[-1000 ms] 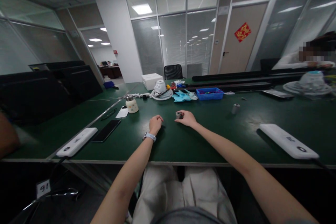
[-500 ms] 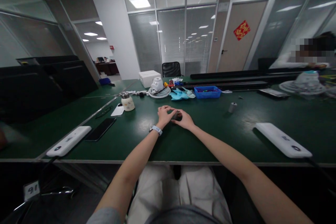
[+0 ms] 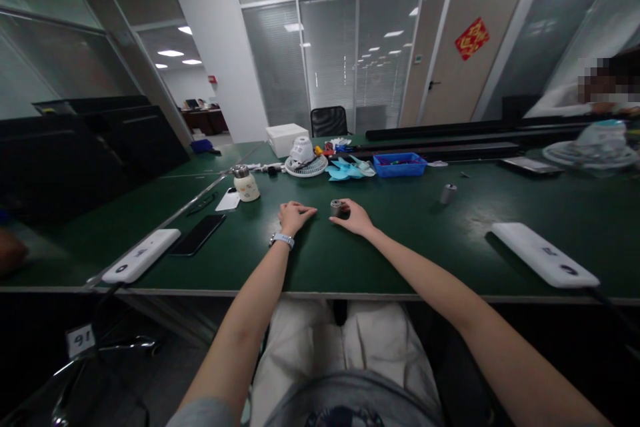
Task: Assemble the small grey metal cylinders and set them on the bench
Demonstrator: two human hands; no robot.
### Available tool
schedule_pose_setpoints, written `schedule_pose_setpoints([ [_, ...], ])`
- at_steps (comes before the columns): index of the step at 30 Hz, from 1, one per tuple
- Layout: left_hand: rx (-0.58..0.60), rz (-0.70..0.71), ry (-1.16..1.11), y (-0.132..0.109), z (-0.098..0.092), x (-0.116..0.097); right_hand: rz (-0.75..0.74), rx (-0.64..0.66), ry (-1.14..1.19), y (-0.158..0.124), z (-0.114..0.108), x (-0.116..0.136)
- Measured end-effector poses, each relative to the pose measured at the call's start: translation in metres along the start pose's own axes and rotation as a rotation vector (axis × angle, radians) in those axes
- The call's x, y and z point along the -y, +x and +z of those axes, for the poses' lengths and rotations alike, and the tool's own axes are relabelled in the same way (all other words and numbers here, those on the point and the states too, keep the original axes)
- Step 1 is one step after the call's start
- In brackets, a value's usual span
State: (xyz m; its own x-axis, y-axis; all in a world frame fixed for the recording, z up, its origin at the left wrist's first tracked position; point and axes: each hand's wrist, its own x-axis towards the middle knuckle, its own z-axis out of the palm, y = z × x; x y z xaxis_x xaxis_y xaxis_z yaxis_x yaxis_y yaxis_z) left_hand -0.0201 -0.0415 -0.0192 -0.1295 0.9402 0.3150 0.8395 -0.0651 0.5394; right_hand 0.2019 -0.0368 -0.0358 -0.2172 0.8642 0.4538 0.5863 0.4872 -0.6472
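Observation:
A small grey metal cylinder (image 3: 336, 207) stands on the green table (image 3: 400, 247) in front of me. My right hand (image 3: 354, 218) rests just right of it, thumb and fingers curled around its side. My left hand (image 3: 294, 215) lies on the table a short way left of the cylinder, fingers stretched out flat and touching nothing else. A watch with a pale strap sits on my left wrist. A second small grey cylinder (image 3: 448, 193) stands further right, apart from both hands.
A cream mug (image 3: 247, 185), a white card, a black phone (image 3: 196, 235) and a white power strip (image 3: 141, 265) lie left. A white fan part (image 3: 305, 159), light blue blades (image 3: 350, 169) and a blue tray (image 3: 399, 164) sit behind. Another power strip (image 3: 544, 254) lies right; a person sits far right.
Half a second ago both hands were together on the cylinder. My left hand has since drawn away to the left and flattened; my right hand stays at the cylinder.

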Motion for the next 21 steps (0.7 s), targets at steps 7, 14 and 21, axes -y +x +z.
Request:
schedule_pose_setpoints([
  [7,-0.122,-0.065,-0.047,0.005,0.003,0.003,-0.058,-0.008,-0.062,-0.001,-0.004,0.008],
  [14,-0.238,-0.144,-0.108,0.008,0.003,0.007,-0.019,0.031,-0.286,0.004,-0.023,0.007],
  [21,-0.137,-0.105,-0.07,0.006,0.007,0.004,0.262,-0.091,-0.427,-0.026,-0.118,-0.067],
])
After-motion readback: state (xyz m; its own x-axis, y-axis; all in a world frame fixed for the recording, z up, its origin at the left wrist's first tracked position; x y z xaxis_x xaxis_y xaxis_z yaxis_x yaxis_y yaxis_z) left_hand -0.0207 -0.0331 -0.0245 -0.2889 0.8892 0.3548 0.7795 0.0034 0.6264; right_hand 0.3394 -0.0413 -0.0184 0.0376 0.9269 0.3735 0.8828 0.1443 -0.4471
